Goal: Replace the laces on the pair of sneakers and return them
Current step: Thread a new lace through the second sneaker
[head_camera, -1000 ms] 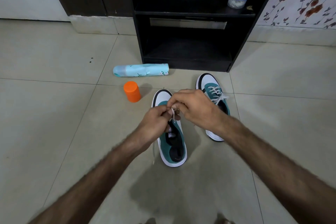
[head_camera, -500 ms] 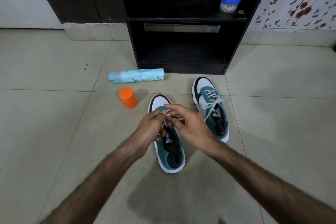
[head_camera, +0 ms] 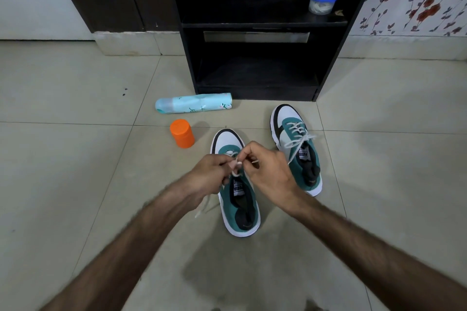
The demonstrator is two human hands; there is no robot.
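Observation:
Two teal, white and black sneakers stand on the tiled floor, toes pointing away from me. The left sneaker lies under both hands. My left hand pinches a small loop of its white lace above the eyelets. A loose lace end trails down on the floor beneath my left wrist. My right hand pinches the other lace end, whose tip shows between its fingers. The right sneaker stands apart to the right, its white lace threaded and tied in a loose bow.
An orange cap stands left of the left sneaker. Behind it lies a light-blue spray can on its side. A black open shelf unit stands ahead, with a blue-lidded jar on its upper shelf.
My right hand has shifted right and down off the right sneaker, which now shows fully. Both hands have stayed on the left sneaker's lace, and a small loop now shows between them.

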